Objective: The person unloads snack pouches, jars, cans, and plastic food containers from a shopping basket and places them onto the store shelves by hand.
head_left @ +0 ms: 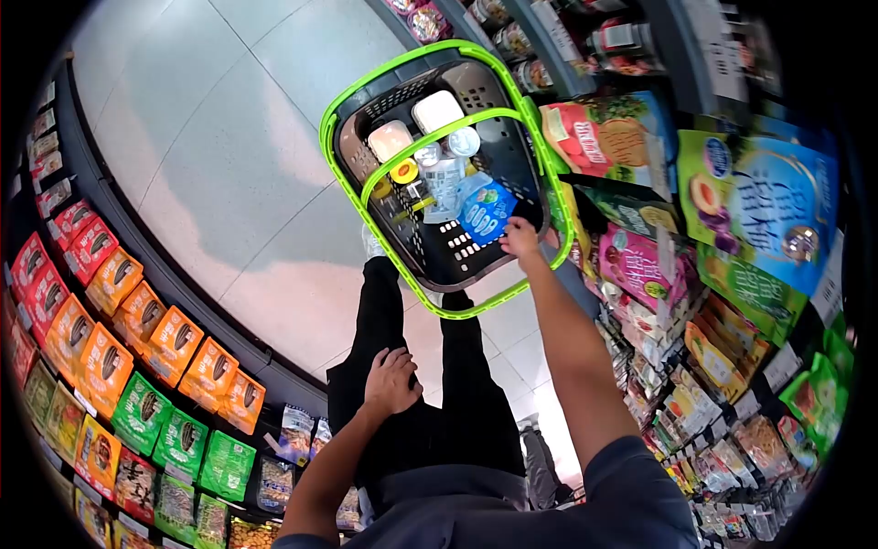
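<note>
A dark grey shopping basket (pixel 471 78) with bright green rim and handles is in front of my legs. My right hand (pixel 521 239) reaches over its right side, fingers curled at the lower right edge of a blue packet (pixel 486 214) inside. Beside the packet lie a clear printed pouch (pixel 444 190), a jar with a yellow lid (pixel 403 171) and a round white-topped tub (pixel 464 142). Two pale boxy packs, one white (pixel 438 111) and one pinkish (pixel 390 141), are at the far end. My left hand (pixel 393 380) lies on my thigh, fingers loosely extended, holding nothing.
A low shelf with orange bags (pixel 105 366) and green bags (pixel 180 441) curves along my left. On the right, close to the basket, stand shelves with hanging snack bags, including a large blue and green bag (pixel 768 206). Tiled floor (pixel 210 137) lies between.
</note>
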Available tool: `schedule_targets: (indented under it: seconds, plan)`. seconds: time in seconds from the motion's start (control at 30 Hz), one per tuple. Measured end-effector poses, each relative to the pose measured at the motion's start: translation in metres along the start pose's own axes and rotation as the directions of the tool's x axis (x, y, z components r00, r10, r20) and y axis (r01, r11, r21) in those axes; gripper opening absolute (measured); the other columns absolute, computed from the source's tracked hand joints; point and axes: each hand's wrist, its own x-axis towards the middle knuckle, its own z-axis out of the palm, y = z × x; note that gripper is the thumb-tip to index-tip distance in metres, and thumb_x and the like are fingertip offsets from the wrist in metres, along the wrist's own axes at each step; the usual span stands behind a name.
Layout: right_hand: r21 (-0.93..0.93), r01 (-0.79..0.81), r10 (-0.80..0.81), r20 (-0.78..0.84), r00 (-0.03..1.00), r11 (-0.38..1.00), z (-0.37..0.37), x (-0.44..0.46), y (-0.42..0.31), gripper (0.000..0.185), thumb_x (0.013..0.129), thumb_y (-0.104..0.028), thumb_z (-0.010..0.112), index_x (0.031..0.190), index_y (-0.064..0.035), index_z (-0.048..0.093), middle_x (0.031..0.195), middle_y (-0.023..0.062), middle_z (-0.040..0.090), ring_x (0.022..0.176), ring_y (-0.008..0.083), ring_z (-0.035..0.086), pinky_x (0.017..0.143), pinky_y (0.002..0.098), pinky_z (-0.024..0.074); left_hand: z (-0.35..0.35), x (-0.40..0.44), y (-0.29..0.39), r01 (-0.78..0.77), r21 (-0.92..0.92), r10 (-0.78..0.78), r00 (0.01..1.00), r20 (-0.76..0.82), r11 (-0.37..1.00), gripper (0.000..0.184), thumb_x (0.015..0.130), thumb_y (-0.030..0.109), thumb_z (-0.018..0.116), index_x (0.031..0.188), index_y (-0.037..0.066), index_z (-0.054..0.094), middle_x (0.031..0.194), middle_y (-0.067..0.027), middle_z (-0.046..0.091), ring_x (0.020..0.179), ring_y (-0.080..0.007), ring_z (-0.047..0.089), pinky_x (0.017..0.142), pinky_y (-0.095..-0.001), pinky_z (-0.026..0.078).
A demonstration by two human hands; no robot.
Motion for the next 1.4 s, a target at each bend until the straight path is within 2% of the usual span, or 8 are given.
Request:
schedule_targets:
  seconds: [0.3, 0.53, 0.63, 0.73, 0.87, 1.07, 1.3, 1.4]
  plan:
    - [0.076, -0.189, 0.180, 0.109, 0.977, 0.979, 0.023, 0.058, 0.010, 0.055, 0.096, -0.017, 0.054, 0.149, -0.0149, 0.041, 0.125, 0.0071, 0.060, 0.100, 0.0189, 0.061, 0.085, 0.0372, 0.0518, -0.026, 0.006, -0.017, 0.002, -0.039, -0.002, 1.000, 0.014, 0.999, 0.031, 0.079, 0.027, 0.062, 0.104, 0.008, 0.067, 0.123, -0.0053, 0.063, 0.132, -0.0206, 0.046, 0.115, -0.0452, 0.027]
    - [-0.103, 0.073, -0.079, -0.060, 0.995, 0.992, 0.029, 0.034, 0.014, 0.052, 0.086, -0.022, 0.060, 0.134, -0.0038, 0.057, 0.134, 0.0237, 0.058, 0.126, 0.0348, 0.055, 0.105, 0.0381, 0.0431, -0.030, 0.005, -0.015, -0.036, 0.026, 0.035, 0.999, 0.024, 0.999, 0.029, 0.079, 0.027, 0.063, 0.103, 0.009, 0.067, 0.121, -0.0027, 0.064, 0.129, -0.0190, 0.048, 0.113, -0.0439, 0.028]
    - [-0.129, 0.208, -0.224, -0.125, 0.967, 0.970, 0.018, -0.014, 0.004, 0.039, 0.086, -0.023, 0.061, 0.121, -0.0064, 0.067, 0.115, 0.0228, 0.067, 0.110, 0.0340, 0.065, 0.096, 0.0400, 0.0491, -0.020, 0.004, -0.019, -0.038, 0.055, 0.038, 0.999, 0.008, 0.998, 0.030, 0.079, 0.026, 0.064, 0.104, 0.009, 0.067, 0.120, -0.0026, 0.064, 0.127, -0.0194, 0.050, 0.111, -0.0437, 0.031]
    - [-0.011, 0.395, -0.394, -0.083, 0.915, 0.919, -0.001, -0.078, -0.010, 0.031, 0.091, -0.018, 0.063, 0.116, -0.0005, 0.068, 0.099, 0.0111, 0.073, 0.092, 0.0189, 0.069, 0.082, 0.0303, 0.0524, -0.003, 0.006, -0.019, 0.016, 0.044, -0.014, 0.998, -0.059, 0.999, 0.035, 0.079, 0.025, 0.065, 0.109, 0.009, 0.064, 0.121, -0.0044, 0.064, 0.125, -0.0216, 0.052, 0.107, -0.0432, 0.036]
    - [0.553, 0.166, -0.197, -0.004, 0.980, 0.817, -0.036, -0.182, -0.032, 0.026, 0.097, -0.014, 0.054, 0.112, 0.0025, 0.069, 0.093, 0.0103, 0.071, 0.081, 0.0171, 0.070, 0.071, 0.0282, 0.0555, -0.033, 0.019, 0.019, 0.045, -0.059, -0.057, 0.976, -0.209, 0.997, 0.063, 0.076, 0.016, 0.071, 0.133, 0.005, 0.048, 0.139, -0.0143, 0.051, 0.130, -0.0314, 0.047, 0.105, -0.0432, 0.040]
    - [0.636, 0.152, -0.248, 0.064, 0.967, 0.757, -0.091, -0.321, -0.045, 0.024, 0.096, -0.013, 0.057, 0.109, 0.0015, 0.071, 0.088, 0.0074, 0.068, 0.069, 0.0126, 0.062, 0.067, 0.0275, 0.0534, -0.114, 0.031, 0.098, -0.104, 0.017, 0.095, 0.810, -0.579, 0.994, 0.101, 0.067, 0.022, 0.085, 0.147, -0.003, 0.030, 0.148, -0.0267, 0.037, 0.133, -0.0432, 0.041, 0.109, -0.0472, 0.036]
    - [0.733, 0.120, -0.274, 0.093, 0.957, 0.669, -0.162, -0.421, -0.021, 0.022, 0.095, -0.014, 0.060, 0.106, 0.0009, 0.072, 0.078, 0.0028, 0.061, 0.062, 0.0101, 0.053, 0.060, 0.0255, 0.0460, -0.141, -0.004, 0.183, -0.474, 0.239, 0.528, 0.701, -0.479, 0.847, 0.068, 0.073, 0.001, 0.065, 0.139, 0.002, 0.048, 0.141, -0.0266, 0.047, 0.124, -0.0453, 0.050, 0.103, -0.0484, 0.043]
    - [0.746, 0.187, -0.350, 0.066, 0.934, 0.639, -0.198, -0.441, 0.002, 0.023, 0.094, -0.014, 0.061, 0.108, 0.0008, 0.071, 0.082, 0.0057, 0.066, 0.059, 0.0105, 0.054, 0.057, 0.0258, 0.0474, -0.133, -0.026, 0.221, -0.542, 0.171, 0.550, 0.685, -0.477, 0.823, 0.059, 0.075, -0.002, 0.058, 0.133, 0.004, 0.055, 0.128, -0.0238, 0.059, 0.116, -0.0422, 0.058, 0.098, -0.0466, 0.047]
